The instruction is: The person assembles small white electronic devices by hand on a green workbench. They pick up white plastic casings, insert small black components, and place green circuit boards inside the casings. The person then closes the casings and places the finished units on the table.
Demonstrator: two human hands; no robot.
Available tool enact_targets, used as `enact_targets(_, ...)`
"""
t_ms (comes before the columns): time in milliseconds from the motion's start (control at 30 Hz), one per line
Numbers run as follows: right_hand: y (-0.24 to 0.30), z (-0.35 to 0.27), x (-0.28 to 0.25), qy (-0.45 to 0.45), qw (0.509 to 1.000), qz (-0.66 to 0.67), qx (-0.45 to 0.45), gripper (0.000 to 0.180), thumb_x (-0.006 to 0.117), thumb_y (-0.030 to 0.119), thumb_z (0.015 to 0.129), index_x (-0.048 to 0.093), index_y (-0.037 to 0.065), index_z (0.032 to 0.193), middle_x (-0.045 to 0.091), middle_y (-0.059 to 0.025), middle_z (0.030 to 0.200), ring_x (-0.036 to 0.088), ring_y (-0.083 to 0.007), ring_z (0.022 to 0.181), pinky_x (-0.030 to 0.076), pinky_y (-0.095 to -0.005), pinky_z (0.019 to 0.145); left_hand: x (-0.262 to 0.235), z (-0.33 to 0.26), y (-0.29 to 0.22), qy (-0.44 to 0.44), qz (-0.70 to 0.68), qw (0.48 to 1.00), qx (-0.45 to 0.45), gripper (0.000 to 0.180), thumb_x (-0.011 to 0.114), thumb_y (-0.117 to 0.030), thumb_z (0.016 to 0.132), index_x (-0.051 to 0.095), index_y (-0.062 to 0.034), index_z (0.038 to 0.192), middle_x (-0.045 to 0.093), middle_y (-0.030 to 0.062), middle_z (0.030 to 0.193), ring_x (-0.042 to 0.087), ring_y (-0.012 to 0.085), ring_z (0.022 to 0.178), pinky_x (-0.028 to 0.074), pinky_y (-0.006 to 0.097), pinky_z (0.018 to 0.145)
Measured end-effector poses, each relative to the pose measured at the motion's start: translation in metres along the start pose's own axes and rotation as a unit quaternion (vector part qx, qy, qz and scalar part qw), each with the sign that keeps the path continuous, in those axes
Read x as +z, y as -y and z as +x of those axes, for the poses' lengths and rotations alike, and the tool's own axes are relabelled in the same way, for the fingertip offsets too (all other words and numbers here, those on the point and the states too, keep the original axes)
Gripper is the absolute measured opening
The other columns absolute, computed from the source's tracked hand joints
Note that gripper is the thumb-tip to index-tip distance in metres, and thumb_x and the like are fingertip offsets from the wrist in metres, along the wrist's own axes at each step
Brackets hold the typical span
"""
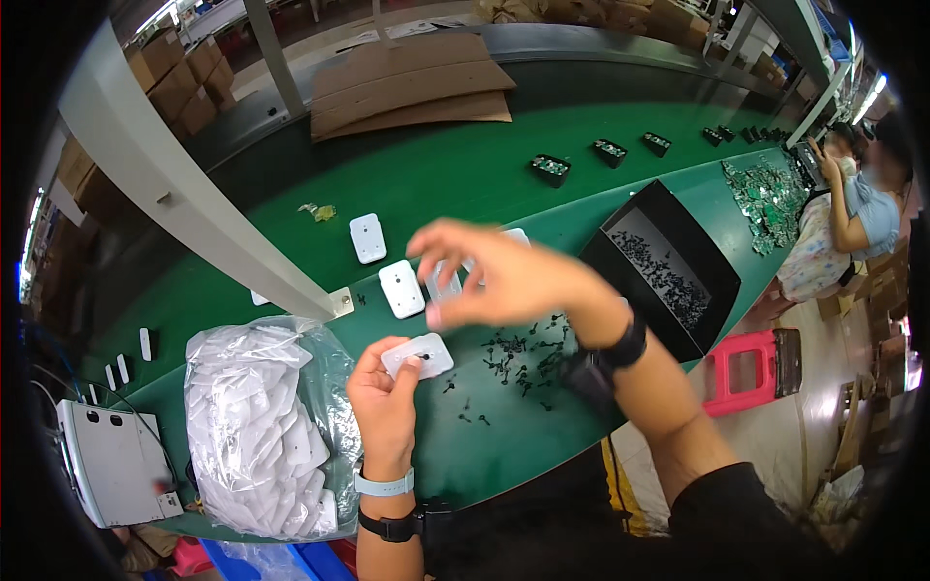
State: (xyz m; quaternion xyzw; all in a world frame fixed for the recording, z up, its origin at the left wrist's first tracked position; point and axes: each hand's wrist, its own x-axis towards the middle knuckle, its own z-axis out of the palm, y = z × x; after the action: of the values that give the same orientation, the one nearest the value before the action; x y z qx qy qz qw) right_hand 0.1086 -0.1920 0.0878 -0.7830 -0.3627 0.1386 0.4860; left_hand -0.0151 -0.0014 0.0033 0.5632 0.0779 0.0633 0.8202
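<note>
My left hand (386, 392) holds a white plastic cover (435, 351), with the thumb pressed on its face beside a small black part (423, 357). My right hand (499, 276), blurred by motion, is over the far side of the workbench with thumb and fingers spread apart. Beneath and beside it lie more white covers, partly hidden by the fingers. A white cover with dark spots (400, 289) lies just left of that hand, and another white cover (367, 238) lies farther off. Small black parts with thin stems (506, 360) are scattered to the right of my left hand.
A clear bag of white covers (254, 426) stands on the left. At the right, a black box (664, 266) contains many small black parts. A white post (194, 184) rises left of my hands. Black trays (550, 169) line the green belt; co-workers sit beside circuit boards (765, 198).
</note>
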Motion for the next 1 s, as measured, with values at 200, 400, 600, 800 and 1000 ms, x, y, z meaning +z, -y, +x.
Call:
enact_targets(200,-0.084,0.066,-0.117,-0.031,0.812,-0.486,0.321,0.048,0.074,0.015,0.076,0.064,-0.005,0.119,0.070,-0.0263,0.114,0.067,-0.0389,0.109,0.055,-0.0424,0.093,-0.002,0.002,-0.003,-0.020,-0.101,0.995,0.008,0.017,0.065,0.000,0.094,0.060,0.0024,0.111,0.070,0.0116,0.102,0.070,0.0191,0.089,0.059,0.034,0.081)
enact_targets(400,-0.137,0.048,-0.147,-0.080,0.781,-0.508,0.355,0.034,0.065,0.010,0.081,0.066,-0.007,0.111,0.068,-0.0302,0.115,0.065,-0.0429,0.112,0.053,-0.0451,0.098,0.007,0.003,-0.004,0.051,-0.148,0.985,-0.078,0.015,0.057,-0.007,0.100,0.058,0.0021,0.112,0.068,0.0132,0.102,0.069,0.0211,0.085,0.057,0.032,0.068)
enact_targets(600,-0.008,0.059,-0.054,-0.125,0.983,-0.112,0.076,0.022,0.063,0.018,0.090,0.067,0.000,0.103,0.069,-0.0090,0.087,0.064,-0.0183,0.079,0.051,-0.0327,0.072,-0.009,0.001,-0.007,0.074,-0.184,0.976,-0.085,0.031,0.051,-0.012,0.104,0.055,0.0057,0.130,0.068,0.0155,0.112,0.066,0.0210,0.088,0.052,0.033,0.077)
enact_targets(800,0.029,-0.028,0.010,-0.087,0.970,0.221,0.054,0.027,0.074,-0.002,0.081,0.055,0.003,0.100,0.068,-0.0032,0.099,0.063,-0.0103,0.091,0.053,-0.0274,0.079,-0.005,0.005,-0.008,0.069,-0.271,0.955,-0.097,0.042,0.045,-0.023,0.105,0.051,0.0056,0.134,0.064,0.0169,0.121,0.064,0.0275,0.101,0.050,0.041,0.087)
enact_targets(1000,-0.020,-0.038,0.032,-0.003,0.950,0.301,0.082,0.043,0.076,-0.003,0.085,0.058,0.000,0.124,0.067,-0.0073,0.114,0.065,-0.0142,0.105,0.053,-0.0303,0.094,0.002,0.007,-0.002,0.034,-0.282,0.956,-0.080,0.048,0.046,-0.020,0.105,0.043,0.0091,0.143,0.058,0.0192,0.136,0.061,0.0312,0.118,0.047,0.043,0.105)
